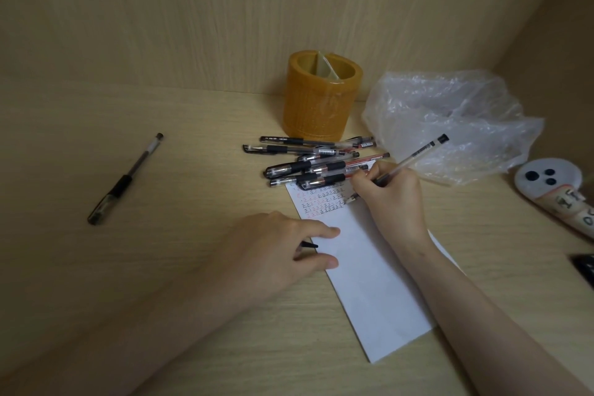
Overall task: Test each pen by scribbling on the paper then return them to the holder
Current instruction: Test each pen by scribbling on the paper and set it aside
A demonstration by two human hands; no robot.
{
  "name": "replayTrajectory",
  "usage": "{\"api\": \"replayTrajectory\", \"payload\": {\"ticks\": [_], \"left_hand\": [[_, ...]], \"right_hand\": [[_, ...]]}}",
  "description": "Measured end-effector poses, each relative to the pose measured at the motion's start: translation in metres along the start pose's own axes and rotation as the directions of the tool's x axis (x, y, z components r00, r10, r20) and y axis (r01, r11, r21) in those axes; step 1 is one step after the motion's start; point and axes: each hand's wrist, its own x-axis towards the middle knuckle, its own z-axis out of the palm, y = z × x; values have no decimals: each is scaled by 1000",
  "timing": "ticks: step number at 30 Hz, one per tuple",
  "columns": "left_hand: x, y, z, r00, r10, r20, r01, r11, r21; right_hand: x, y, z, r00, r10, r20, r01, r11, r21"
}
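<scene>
Right of centre, the pen (414, 156) slants in the right hand (390, 194), gripped by curled fingers and thumb, its tip on the paper (379, 292) beside rows of marks. Lower centre, the left hand (273, 244) rests its fingertips on the paper's edge, a black cap (309, 245) peeking out between finger and thumb; whether it is gripped I cannot tell. Just above, the piled pens (308, 164) lie before the amber holder (321, 96); a lone pen (125, 178) lies at left on the counter (193, 267).

Light wood-grain worktop (80, 138), matching panel wall (193, 10) behind it. Crumpled clear plastic bag (450, 119) on the worktop at 2 o'clock. White fabric item (556, 199) with three black dots at 3 o'clock, just beside the bag. Dark object (586, 268) at 4 o'clock, cut off by the frame, can't identify.
</scene>
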Motion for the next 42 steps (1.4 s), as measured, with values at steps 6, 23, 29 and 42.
{"api": "replayTrajectory", "payload": {"ticks": [6, 23, 29, 42], "left_hand": [[0, 0, 0, 1000, 4, -3, -4, 1000, -6], [0, 2, -1, 1000, 3, 21, -2, 1000, -14], [0, 2, -1, 1000, 3, 2, -3, 1000, -6], [0, 1, 0, 1000, 10, -11, -10, 1000, -9]], "right_hand": [[0, 0, 0, 1000, 1, 10, -1, 1000, 4], [0, -1, 0, 1000, -14, 12, 14, 1000, -6], [1, 1, -1, 1000, 3, 15, -4, 1000, 13], [0, 0, -1, 1000, 5, 24, -5, 1000, 18]]}}
